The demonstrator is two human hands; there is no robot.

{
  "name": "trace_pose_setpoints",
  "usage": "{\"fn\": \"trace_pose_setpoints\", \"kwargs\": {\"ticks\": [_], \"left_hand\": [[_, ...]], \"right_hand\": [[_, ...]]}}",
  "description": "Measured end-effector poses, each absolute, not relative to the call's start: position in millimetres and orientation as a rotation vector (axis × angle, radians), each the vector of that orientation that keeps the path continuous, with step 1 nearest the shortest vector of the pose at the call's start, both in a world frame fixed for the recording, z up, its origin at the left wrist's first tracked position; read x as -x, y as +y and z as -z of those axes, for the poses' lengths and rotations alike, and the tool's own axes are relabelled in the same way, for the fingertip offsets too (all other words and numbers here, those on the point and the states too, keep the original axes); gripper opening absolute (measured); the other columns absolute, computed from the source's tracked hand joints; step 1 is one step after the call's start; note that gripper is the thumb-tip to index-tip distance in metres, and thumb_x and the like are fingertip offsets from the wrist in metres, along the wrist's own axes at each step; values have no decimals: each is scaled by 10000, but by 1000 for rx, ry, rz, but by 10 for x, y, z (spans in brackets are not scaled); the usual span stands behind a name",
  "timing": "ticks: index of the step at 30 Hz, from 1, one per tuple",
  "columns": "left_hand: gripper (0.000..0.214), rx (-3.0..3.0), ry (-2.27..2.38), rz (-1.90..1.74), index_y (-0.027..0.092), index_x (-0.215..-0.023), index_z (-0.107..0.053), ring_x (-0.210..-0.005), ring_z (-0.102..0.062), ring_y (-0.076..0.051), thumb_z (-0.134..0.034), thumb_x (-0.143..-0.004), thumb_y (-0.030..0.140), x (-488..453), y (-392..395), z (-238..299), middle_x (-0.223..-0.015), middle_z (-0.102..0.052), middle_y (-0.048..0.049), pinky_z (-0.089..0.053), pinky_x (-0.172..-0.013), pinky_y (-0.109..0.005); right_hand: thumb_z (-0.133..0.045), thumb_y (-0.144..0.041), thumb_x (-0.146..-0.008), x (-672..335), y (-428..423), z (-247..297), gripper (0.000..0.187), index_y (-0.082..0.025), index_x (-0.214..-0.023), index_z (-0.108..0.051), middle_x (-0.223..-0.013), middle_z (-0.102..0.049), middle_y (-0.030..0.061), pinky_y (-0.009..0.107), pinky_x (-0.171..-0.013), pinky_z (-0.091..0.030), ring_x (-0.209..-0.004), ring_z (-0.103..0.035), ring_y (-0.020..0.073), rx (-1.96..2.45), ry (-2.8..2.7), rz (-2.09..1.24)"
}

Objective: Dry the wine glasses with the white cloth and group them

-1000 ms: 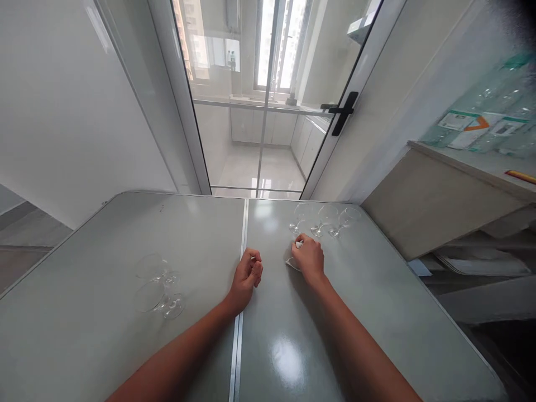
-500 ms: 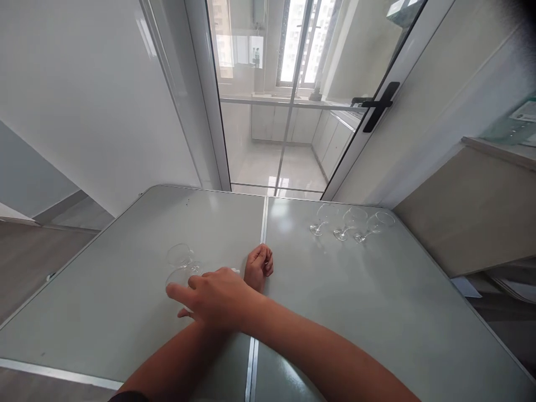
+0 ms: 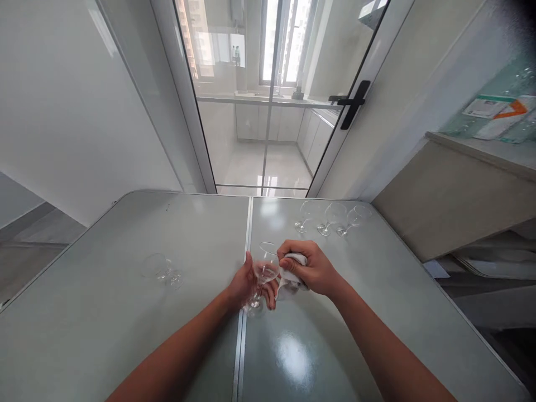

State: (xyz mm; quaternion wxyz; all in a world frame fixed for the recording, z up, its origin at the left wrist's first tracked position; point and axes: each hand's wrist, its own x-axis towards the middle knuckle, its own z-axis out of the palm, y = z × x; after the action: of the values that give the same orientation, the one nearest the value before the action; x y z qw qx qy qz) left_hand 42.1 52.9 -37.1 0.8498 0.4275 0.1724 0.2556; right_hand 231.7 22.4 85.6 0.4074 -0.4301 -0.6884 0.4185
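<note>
Near the table seam, my left hand (image 3: pixel 242 283) is wrapped round a clear stemmed glass (image 3: pixel 266 270), thumb on the left side and fingers behind the stem and lower bowl. The glass is roughly upright, its round foot (image 3: pixel 254 308) low by the palm. My right hand (image 3: pixel 309 267) grips a bunched white cloth (image 3: pixel 295 260) close against the right side of the bowl. Part of the cloth hangs below the fingers. Whether cloth and glass touch, I cannot tell. To the left is more clear stemmed glassware (image 3: pixel 175 277), faint against the tabletop.
Three clear stemmed glasses (image 3: pixel 325 228) are in a row at the back right of the grey-green table (image 3: pixel 196 346). Behind the table is a glazed door (image 3: pixel 268 100) with a black handle (image 3: pixel 355 105). A brown panel (image 3: pixel 456 201) borders the right edge, with plastic-wrapped items (image 3: pixel 498 114) above it.
My arms have uncrossed. My right hand has come back from the left-hand glasses to the right, and one glass is now in my left hand. The camera view has turned slightly right.
</note>
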Motion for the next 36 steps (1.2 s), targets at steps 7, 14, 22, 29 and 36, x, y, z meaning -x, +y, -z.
{"fn": "trace_pose_setpoints", "kwargs": {"ticks": [7, 14, 22, 29, 36], "left_hand": [[399, -1216, 530, -804, 199, -1120, -603, -437, -514, -123, -641, -925, 545, -519, 488, 512, -547, -489, 68, -455, -510, -256], [290, -1967, 1118, -1043, 258, -1190, -653, -603, -647, -178, -615, -925, 368, -356, 593, 431, -762, -704, -1, -466, -603, -270], [437, -2491, 1128, -1103, 322, -1393, -593, -508, -588, -151, -613, -959, 270, -439, 566, 343, -637, -667, 54, -458, -963, -398], [557, -2704, 1157, -956, 248, -1558, -428, -535, -538, -144, -569, -1019, 271, -442, 525, 379, -632, -659, 35, -391, -821, -319], [488, -2786, 1266, -935, 130, -1504, -491, -539, -486, -125, -553, -1033, 246, -446, 473, 357, -651, -670, 28, -379, -731, -290]], "right_hand": [[-419, -678, -979, -2621, 284, -180, 597, -229, -1326, -603, -919, -683, 46, 311, -686, -553, -759, -674, 199, 1028, -1025, -1317], [-626, -513, -849, -2871, 284, 102, 367, -197, -1018, -707, -944, -735, 99, 386, -697, -570, -832, -703, 271, 972, -724, -1328], [-781, -385, -848, -2758, 280, 149, 281, -257, -1076, -677, -1071, -689, 41, 340, -853, -545, -944, -657, 190, 1072, -685, -800], [-684, -254, -928, -2771, 166, 81, 146, -273, -1056, -752, -1023, -729, 58, 392, -844, -550, -873, -696, 220, 1157, -1498, -381], [-584, -74, -845, -2732, 112, 47, 505, -260, -1315, -586, -1213, -715, 107, 473, -962, -491, -1157, -667, 309, 1067, -1839, -271]]}}
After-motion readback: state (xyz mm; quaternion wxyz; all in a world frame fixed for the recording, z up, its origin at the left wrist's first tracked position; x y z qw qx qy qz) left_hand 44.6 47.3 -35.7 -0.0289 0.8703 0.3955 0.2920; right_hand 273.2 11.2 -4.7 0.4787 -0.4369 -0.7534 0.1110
